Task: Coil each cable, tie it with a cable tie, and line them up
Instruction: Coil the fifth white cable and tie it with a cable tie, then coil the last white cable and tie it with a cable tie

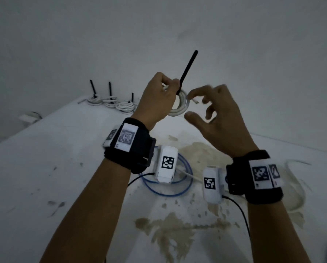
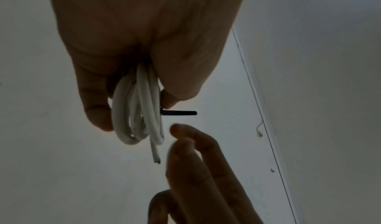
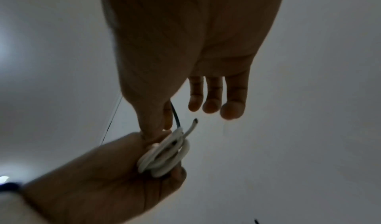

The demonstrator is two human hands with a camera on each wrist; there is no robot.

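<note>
My left hand (image 1: 159, 97) is raised over the table and grips a coiled white cable (image 1: 179, 106). A black cable tie (image 1: 188, 70) wraps the coil, and its long tail sticks up and to the right. The left wrist view shows the coil (image 2: 140, 110) between thumb and fingers, the tie's tail (image 2: 179, 113) jutting sideways and a loose cable end hanging below. My right hand (image 1: 206, 107) hovers just right of the coil with loosely curled fingers (image 2: 195, 154) and holds nothing. In the right wrist view its fingertips are close beside the coil (image 3: 164, 154).
Three tied white coils (image 1: 111, 102) lie in a row at the back left of the white, stained table (image 1: 64, 168), their black tie tails upright. A blue cable loop (image 1: 178, 192) lies under my wrists. A loose white cable (image 1: 299, 196) lies at the right.
</note>
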